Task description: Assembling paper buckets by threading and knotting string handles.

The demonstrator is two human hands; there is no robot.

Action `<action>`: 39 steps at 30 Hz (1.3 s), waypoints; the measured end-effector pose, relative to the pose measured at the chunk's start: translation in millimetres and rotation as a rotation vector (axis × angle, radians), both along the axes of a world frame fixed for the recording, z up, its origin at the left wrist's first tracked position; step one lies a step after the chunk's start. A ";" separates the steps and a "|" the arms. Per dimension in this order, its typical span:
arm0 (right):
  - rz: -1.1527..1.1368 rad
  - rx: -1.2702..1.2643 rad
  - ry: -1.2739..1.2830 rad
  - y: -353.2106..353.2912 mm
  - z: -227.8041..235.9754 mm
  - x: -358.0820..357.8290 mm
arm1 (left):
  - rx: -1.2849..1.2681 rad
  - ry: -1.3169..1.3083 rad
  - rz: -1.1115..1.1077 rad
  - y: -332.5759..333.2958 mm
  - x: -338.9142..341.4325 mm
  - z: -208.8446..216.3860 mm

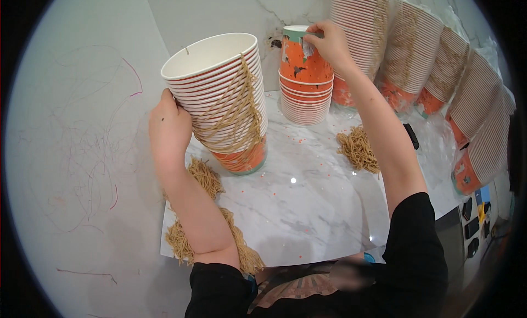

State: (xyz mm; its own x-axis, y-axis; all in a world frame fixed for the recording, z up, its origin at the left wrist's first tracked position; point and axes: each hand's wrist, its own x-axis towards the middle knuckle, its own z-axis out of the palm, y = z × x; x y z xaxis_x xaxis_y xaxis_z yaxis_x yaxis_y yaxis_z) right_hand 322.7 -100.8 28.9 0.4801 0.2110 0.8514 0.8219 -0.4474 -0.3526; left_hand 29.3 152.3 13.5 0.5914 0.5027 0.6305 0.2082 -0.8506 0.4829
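Note:
My left hand grips the left side of a tall stack of nested white-rimmed paper buckets, fingers partly hidden behind it. The stack leans a little, mouth up, with an orange and green base at the bottom. Tan cords hang in loops down its right side, and a short cord end shows inside the top rim. Farther right, my right hand pinches the green top edge of an upside-down orange paper bucket. That bucket tops a shorter stack of upside-down buckets.
Bundles of tan cord lie under my left forearm, and another cord pile is beside my right forearm. Several tall bucket stacks in clear plastic line the back right. A black object sits near them. Walls border the marbled table.

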 end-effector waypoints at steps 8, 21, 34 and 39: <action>-0.029 0.162 -0.321 -22.1 51.1 -40.2 | -0.078 0.031 -0.034 -6.4 8.5 -1.2; 0.389 0.519 -0.014 -122.5 -56.9 -145.1 | -0.449 -0.457 -0.747 -94.9 -26.3 19.9; 0.376 0.392 0.247 -173.6 -145.9 -178.6 | -0.607 0.260 -1.069 -161.9 22.3 -20.7; -0.077 0.128 0.301 -206.3 -139.0 -163.2 | -0.675 0.323 -1.030 -163.1 39.8 -30.5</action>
State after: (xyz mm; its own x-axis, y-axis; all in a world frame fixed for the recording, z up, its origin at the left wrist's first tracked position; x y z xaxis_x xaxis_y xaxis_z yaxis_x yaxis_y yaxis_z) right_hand 159.4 -307.1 -110.1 0.7248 0.0649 0.6858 0.6374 -0.4410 -0.6319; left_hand 69.1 -10.8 -17.0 0.9759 -0.1156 0.1849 -0.2114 -0.2942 0.9321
